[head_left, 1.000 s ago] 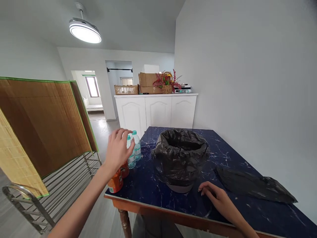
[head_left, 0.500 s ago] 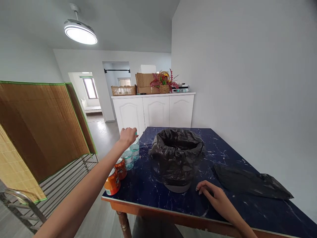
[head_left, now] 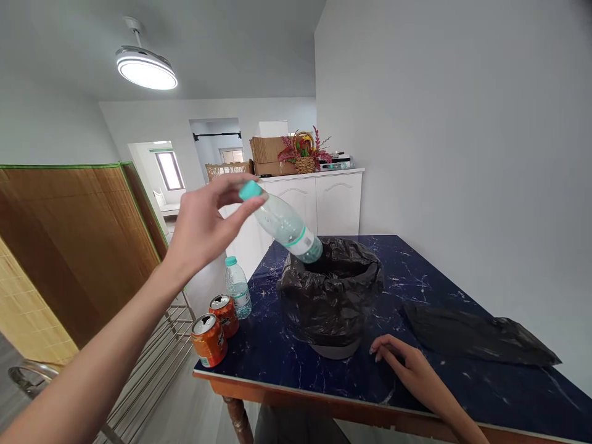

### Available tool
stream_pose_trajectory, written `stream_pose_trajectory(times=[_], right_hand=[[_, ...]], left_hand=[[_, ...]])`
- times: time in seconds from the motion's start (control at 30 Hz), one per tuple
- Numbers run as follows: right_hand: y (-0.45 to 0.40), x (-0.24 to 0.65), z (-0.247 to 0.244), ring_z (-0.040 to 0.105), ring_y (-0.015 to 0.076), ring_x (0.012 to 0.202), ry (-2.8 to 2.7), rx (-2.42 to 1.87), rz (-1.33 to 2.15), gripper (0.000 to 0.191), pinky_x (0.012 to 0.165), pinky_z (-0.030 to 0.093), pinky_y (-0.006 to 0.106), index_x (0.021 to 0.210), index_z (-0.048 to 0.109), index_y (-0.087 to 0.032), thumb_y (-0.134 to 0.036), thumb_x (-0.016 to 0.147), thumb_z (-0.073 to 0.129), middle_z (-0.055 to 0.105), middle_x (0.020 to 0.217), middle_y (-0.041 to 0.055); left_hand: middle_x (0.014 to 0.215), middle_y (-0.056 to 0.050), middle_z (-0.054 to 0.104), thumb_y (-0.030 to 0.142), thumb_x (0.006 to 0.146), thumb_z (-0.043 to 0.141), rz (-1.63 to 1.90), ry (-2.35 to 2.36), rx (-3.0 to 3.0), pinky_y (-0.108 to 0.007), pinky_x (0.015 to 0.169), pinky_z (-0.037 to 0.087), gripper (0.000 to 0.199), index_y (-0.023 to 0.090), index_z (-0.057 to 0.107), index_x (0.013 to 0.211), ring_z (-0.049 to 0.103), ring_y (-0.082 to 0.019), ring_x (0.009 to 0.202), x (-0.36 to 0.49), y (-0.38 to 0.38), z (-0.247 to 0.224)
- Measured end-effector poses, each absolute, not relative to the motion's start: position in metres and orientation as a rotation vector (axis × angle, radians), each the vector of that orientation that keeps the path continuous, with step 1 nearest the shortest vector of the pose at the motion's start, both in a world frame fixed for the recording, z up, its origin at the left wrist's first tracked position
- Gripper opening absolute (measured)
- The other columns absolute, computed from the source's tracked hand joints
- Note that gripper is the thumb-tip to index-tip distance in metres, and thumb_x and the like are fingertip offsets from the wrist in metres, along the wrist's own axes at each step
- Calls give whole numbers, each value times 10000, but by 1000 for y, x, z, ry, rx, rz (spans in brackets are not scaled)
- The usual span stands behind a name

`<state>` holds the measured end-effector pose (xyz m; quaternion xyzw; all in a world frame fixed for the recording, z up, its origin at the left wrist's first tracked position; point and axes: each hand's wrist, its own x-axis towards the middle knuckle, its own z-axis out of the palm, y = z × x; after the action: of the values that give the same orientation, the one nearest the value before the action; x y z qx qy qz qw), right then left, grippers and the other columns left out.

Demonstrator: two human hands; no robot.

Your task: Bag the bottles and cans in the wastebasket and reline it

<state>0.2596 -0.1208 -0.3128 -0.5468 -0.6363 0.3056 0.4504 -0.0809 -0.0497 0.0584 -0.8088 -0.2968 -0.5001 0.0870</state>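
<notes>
My left hand [head_left: 208,216] pinches a clear plastic bottle [head_left: 282,225] by its teal cap, and the bottle tilts down with its base over the opening of a bin lined with a black bag [head_left: 328,302]. My right hand [head_left: 402,364] rests on the dark blue marbled table [head_left: 277,364], right of the bin's base, fingers loosely curled; whether they hold anything is hidden. A second clear bottle [head_left: 239,295] stands upright at the table's left edge. Beside it are two opened orange cans, one nearer [head_left: 209,345] and one behind [head_left: 225,316].
A flattened black bag [head_left: 481,336] lies on the table's right side. Behind the table stands a white cabinet [head_left: 340,203] with cardboard boxes [head_left: 268,157] and a flower basket [head_left: 305,164]. A metal rack [head_left: 152,364] and a bamboo screen [head_left: 78,228] are at the left.
My left hand has lifted one bottle from beside the cans and carried it up and right, to above the bin. My right hand has barely moved.
</notes>
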Motion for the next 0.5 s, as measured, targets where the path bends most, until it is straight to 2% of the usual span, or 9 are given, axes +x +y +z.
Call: stream_pose_trajectory(times=[0.13,0.27,0.37,0.5], right_hand=[[-120,260,-315,691,227,831,-1572,-1354,745,392,710,479,309,1077,710,-266,-564,1077,455,740,916,64],[-118,260,-317,695,227,864,-1586,-1345,745,397,751,483,313,1066,708,-260,-556,1084,443,737,925,64],[-117,259,-317,701,236,901,-1583,-1327,745,406,789,492,324,1065,708,-261,-563,1084,438,735,931,67],[-117,259,-315,693,248,900,-1551,-1359,815,452,732,491,324,1093,713,-267,-614,1074,424,732,968,84]], left_hand=[[1132,-52,822,500,974,724,-1217,-841,-2545,-336,850,626,352,234,740,1203,785,-239,994,-60,-65,42],[1089,-46,821,482,999,692,-1036,-843,-2729,-317,799,600,339,233,726,1227,784,-234,971,-44,-44,20],[1109,-29,817,461,996,693,-929,-900,-2879,-333,812,592,304,250,729,1212,782,-240,998,-37,-24,5],[1173,-21,815,451,971,714,-926,-989,-3021,-362,897,599,323,278,723,1243,775,-249,1082,-31,-10,-8]])
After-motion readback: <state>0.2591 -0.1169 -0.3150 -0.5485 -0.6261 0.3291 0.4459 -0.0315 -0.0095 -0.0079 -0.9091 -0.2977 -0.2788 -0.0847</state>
